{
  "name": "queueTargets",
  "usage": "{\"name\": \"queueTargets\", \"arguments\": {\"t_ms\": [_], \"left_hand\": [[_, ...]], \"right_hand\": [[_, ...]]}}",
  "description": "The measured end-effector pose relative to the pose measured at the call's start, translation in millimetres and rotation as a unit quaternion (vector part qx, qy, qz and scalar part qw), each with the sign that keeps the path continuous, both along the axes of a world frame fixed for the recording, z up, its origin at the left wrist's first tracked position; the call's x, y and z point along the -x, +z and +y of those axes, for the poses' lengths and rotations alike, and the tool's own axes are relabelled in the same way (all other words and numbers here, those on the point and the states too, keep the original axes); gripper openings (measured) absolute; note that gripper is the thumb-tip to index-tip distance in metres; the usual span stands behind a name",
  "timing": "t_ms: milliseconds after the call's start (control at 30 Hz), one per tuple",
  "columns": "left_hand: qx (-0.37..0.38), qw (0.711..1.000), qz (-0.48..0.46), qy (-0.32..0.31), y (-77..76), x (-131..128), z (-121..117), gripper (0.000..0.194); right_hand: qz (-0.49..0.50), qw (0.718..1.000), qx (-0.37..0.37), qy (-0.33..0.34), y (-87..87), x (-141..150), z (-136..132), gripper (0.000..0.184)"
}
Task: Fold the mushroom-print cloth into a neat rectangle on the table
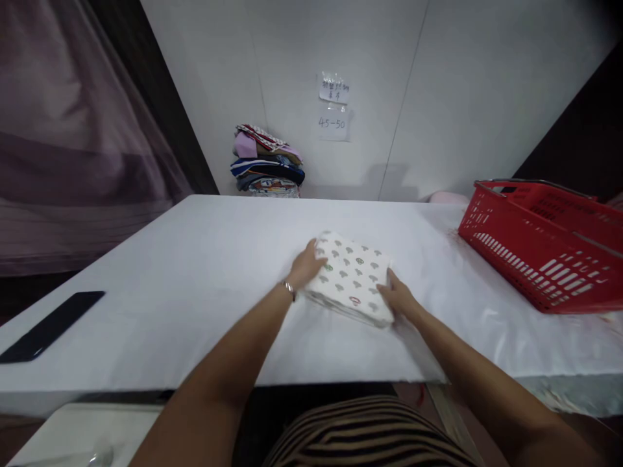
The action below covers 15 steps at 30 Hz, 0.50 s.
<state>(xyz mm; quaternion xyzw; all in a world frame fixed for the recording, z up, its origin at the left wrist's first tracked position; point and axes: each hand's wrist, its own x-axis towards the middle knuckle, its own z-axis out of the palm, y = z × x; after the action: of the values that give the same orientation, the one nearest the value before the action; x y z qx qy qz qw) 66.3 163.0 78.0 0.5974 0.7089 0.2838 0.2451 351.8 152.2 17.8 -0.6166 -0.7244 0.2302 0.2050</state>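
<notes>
A folded white cloth (354,275) printed with small grey shapes lies on the white table (195,259), near the middle. My left hand (306,264) grips its left edge, fingers curled over the top. My right hand (398,295) clasps its right front corner, thumb on the cloth. A bracelet sits on my left wrist.
A red plastic basket (540,243) stands at the table's right. A stack of folded clothes (267,162) rests against the back wall under paper notes (333,107). A dark phone (51,324) lies at the left edge. A pink item (445,197) sits behind the basket.
</notes>
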Motion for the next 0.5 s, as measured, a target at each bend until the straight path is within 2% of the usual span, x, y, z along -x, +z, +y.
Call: {"name": "queueTargets", "arguments": {"t_ms": [33,100,133,200,300,367,433,500], "left_hand": [[0.003,1.0,0.015,-0.023,7.4,12.1,13.1,0.07],[0.034,0.999,0.025,-0.018,15.7,36.2,32.1,0.073],[0.047,0.998,0.032,-0.007,16.4,46.3,36.2,0.071],[0.042,0.998,0.045,0.019,11.6,60.1,32.9,0.063],[-0.02,0.996,0.045,0.08,-5.2,62.1,6.8,0.052],[-0.062,0.989,0.035,0.133,-18.4,51.9,-15.6,0.049],[-0.086,0.984,0.037,0.152,-31.0,34.2,-36.6,0.05],[-0.093,0.985,0.05,0.14,-42.1,12.2,-54.3,0.054]], "right_hand": [[0.019,0.999,0.031,0.024,1.9,6.0,-10.1,0.074],[0.053,0.993,0.088,0.063,8.4,13.3,-26.0,0.072],[0.055,0.992,0.091,0.073,12.8,14.2,-30.0,0.066],[0.037,0.996,0.042,0.066,22.0,11.9,-26.9,0.05],[0.029,0.995,-0.087,0.045,32.9,8.0,2.6,0.043],[0.029,0.991,-0.12,0.051,35.9,11.6,31.1,0.047],[-0.006,0.995,-0.081,0.055,34.6,20.5,58.0,0.053],[-0.057,0.996,-0.026,0.07,28.6,30.6,77.4,0.057]]}}
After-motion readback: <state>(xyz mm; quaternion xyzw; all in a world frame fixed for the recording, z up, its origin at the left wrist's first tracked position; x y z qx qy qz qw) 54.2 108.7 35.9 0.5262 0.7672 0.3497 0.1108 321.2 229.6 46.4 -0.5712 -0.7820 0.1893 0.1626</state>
